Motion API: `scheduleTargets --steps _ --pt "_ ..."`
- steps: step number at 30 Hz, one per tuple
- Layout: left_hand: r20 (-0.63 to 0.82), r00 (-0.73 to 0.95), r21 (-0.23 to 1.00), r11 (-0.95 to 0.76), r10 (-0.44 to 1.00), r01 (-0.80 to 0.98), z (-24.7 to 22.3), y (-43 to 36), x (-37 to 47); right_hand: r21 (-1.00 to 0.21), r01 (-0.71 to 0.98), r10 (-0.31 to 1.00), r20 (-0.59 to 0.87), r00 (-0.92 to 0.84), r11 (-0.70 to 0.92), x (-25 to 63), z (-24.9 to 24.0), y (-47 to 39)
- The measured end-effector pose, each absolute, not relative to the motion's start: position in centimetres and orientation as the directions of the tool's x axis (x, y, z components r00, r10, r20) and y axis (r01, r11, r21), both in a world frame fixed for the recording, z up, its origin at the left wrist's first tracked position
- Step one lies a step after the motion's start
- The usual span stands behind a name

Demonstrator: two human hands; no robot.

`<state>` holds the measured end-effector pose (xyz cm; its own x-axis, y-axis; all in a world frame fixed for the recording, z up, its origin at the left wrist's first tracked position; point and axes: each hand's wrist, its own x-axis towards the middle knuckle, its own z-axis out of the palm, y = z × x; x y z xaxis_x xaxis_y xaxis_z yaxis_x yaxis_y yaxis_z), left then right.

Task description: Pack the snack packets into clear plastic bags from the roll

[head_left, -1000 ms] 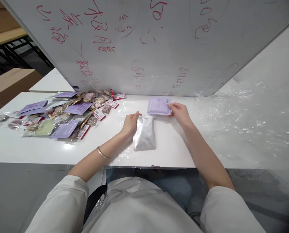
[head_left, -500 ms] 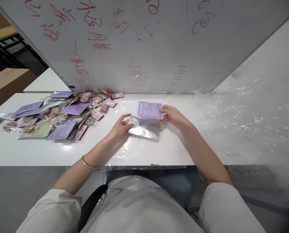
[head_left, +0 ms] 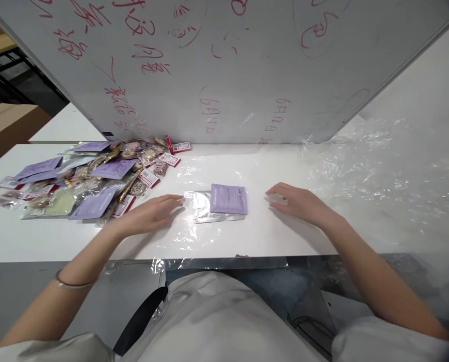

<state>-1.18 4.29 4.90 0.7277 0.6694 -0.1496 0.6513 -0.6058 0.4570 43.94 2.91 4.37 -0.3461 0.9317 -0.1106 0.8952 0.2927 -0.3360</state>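
A purple printed sachet (head_left: 229, 199) lies partly on top of a silver foil pouch (head_left: 202, 207) on the white table (head_left: 262, 236). A clear plastic sheet seems to lie beneath them. Left of the pouch, my left hand (head_left: 152, 215) hovers with its fingers stretched out, holding nothing. My right hand (head_left: 298, 203) is to the right of the sachet, apart from it, its fingers curved and separated with nothing between them.
A heap of purple sachets (head_left: 113, 169), wrapped hair-accessory-like items and red-and-white tags (head_left: 149, 178) covers the left of the table. A whiteboard (head_left: 239, 75) with red writing stands behind. Clear plastic film (head_left: 390, 196) spreads on the right. A cardboard box (head_left: 13, 130) is at far left.
Both hands have let go of the purple sachet and silver pouch, which now lie stacked on the table. My left hand has moved left, my right hand right.
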Motion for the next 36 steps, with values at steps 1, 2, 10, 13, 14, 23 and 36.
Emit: scheduleTargets --steps 1,2,10,13,14,23,36 --pt "-0.197 0.765 0.487 -0.616 0.614 0.619 5.1 4.1 -2.5 -0.351 0.88 0.898 -0.186 -0.399 0.319 45.3 4.6 2.1" --pt "-0.242 0.774 0.499 -0.609 0.585 0.617 5.2 3.9 -3.5 -0.37 0.868 0.865 -0.248 -0.435 0.331 46.4 4.6 1.2" --pt "-0.216 0.72 0.394 -0.616 0.659 0.682 3.2 3.7 -4.5 -0.377 0.832 0.848 -0.183 -0.498 0.407 47.2 2.3 -0.8" --pt "-0.121 0.727 0.287 -0.677 0.676 0.677 2.9 3.8 -3.9 -0.187 0.807 0.815 -0.047 -0.577 0.561 46.8 1.8 0.0" --pt "-0.098 0.745 0.252 -0.707 0.66 0.66 2.9 3.8 -3.7 -0.121 0.78 0.784 -0.021 -0.621 0.615 46.8 1.8 0.3" --pt "-0.008 0.817 0.203 -0.799 0.576 0.566 1.7 5.3 -2.6 -0.155 0.648 0.638 -0.117 -0.762 0.746 46.5 2.5 2.7" --pt "-0.044 0.618 0.736 -0.393 0.785 0.551 3.0 6.1 -1.9 -0.786 0.537 0.906 0.067 -0.418 0.306 40.3 -0.5 3.0"
